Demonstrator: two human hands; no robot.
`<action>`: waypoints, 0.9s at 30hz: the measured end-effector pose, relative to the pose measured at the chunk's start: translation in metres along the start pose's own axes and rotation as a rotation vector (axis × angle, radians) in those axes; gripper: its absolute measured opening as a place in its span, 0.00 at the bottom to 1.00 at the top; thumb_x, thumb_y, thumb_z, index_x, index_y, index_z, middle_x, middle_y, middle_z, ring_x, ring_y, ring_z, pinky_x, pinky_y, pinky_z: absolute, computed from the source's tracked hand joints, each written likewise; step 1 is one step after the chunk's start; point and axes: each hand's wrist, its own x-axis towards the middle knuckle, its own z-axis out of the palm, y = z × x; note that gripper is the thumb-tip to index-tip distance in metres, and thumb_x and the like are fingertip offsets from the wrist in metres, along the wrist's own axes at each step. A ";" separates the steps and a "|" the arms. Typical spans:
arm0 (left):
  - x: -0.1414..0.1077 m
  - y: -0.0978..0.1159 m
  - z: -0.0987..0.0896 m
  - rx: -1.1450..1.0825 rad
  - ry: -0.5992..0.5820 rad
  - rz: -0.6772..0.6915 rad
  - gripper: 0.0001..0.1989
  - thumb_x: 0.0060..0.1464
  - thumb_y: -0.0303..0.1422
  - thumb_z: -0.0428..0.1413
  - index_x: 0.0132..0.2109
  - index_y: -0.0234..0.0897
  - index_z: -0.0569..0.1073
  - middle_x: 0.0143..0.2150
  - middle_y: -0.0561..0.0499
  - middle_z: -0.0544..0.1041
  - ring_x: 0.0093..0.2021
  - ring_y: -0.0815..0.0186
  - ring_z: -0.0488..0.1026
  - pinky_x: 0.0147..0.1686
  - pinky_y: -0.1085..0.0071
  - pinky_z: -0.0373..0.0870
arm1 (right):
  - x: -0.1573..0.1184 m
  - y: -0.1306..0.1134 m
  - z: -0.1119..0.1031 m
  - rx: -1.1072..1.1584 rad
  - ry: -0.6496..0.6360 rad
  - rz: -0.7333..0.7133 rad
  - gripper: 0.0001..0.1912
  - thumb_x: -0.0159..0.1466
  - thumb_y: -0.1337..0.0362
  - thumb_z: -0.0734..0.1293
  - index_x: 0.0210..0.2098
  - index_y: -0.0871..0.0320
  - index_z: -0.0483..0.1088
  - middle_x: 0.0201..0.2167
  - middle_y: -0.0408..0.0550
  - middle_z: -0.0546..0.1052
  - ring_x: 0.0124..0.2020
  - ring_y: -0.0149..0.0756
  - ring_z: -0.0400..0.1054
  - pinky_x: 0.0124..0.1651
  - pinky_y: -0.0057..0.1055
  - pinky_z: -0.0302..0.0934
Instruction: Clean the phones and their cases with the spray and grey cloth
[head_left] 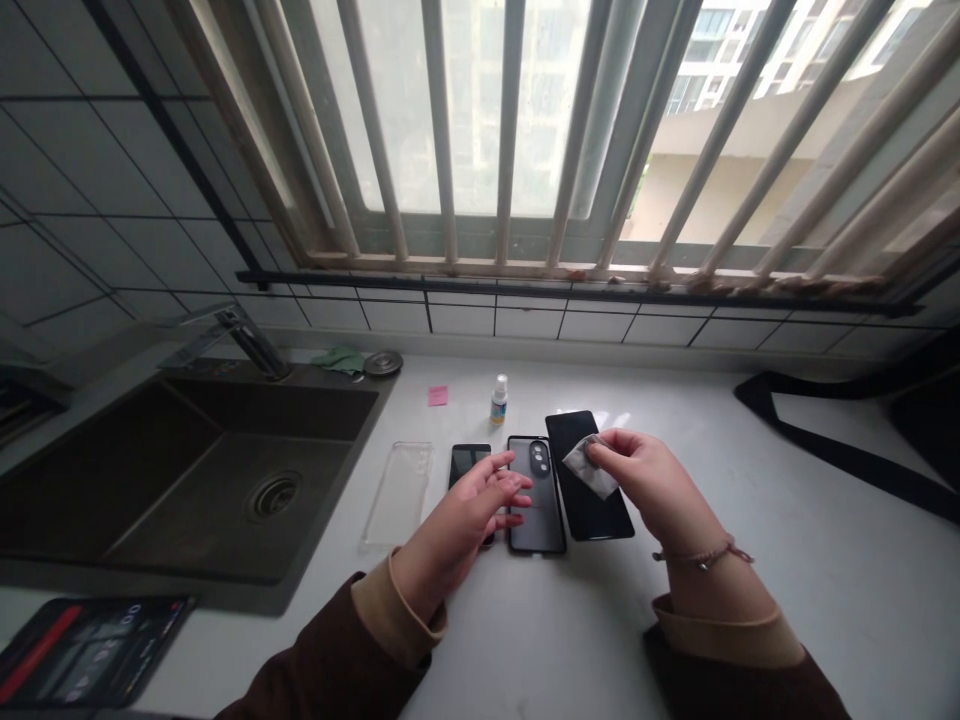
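White wipe (590,467) pinched in the right fingers (604,445) above a black phone (589,500).
Left fingers (510,490) spread wide over a second phone (537,520); clear case (399,495), bottle (499,400) and sink (240,480) beside, on the desk (750,560).

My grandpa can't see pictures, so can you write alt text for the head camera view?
A person's right hand holds a white wipe on a black phone on a pale counter. The left hand hovers over a second phone beside a third showing its cameras. A clear phone case, a small bottle and a dark sink are nearby.
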 end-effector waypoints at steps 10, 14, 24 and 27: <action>0.001 0.001 0.002 0.073 -0.039 -0.012 0.23 0.61 0.41 0.64 0.59 0.35 0.74 0.47 0.44 0.77 0.43 0.62 0.74 0.47 0.63 0.70 | 0.020 0.028 -0.025 -0.314 0.097 0.059 0.11 0.56 0.56 0.71 0.26 0.58 0.73 0.20 0.43 0.72 0.23 0.33 0.62 0.27 0.30 0.52; 0.001 0.002 0.001 0.078 -0.036 -0.013 0.22 0.60 0.42 0.65 0.57 0.35 0.76 0.45 0.44 0.77 0.41 0.62 0.74 0.46 0.63 0.69 | 0.024 0.034 -0.024 -0.329 0.070 0.044 0.11 0.56 0.56 0.71 0.26 0.58 0.74 0.20 0.43 0.72 0.23 0.33 0.63 0.26 0.30 0.52; -0.001 0.004 0.002 0.087 -0.027 -0.010 0.19 0.60 0.42 0.65 0.54 0.37 0.78 0.44 0.45 0.78 0.40 0.62 0.74 0.45 0.63 0.68 | 0.024 0.036 -0.020 -0.365 0.041 0.085 0.11 0.56 0.56 0.71 0.27 0.58 0.74 0.20 0.45 0.74 0.22 0.34 0.65 0.25 0.30 0.52; -0.002 0.005 0.003 0.085 -0.031 -0.005 0.19 0.60 0.42 0.65 0.53 0.37 0.78 0.43 0.45 0.78 0.40 0.62 0.74 0.44 0.64 0.68 | 0.025 0.036 -0.020 -0.399 0.026 0.088 0.11 0.57 0.56 0.70 0.27 0.58 0.74 0.20 0.45 0.75 0.22 0.34 0.66 0.25 0.29 0.52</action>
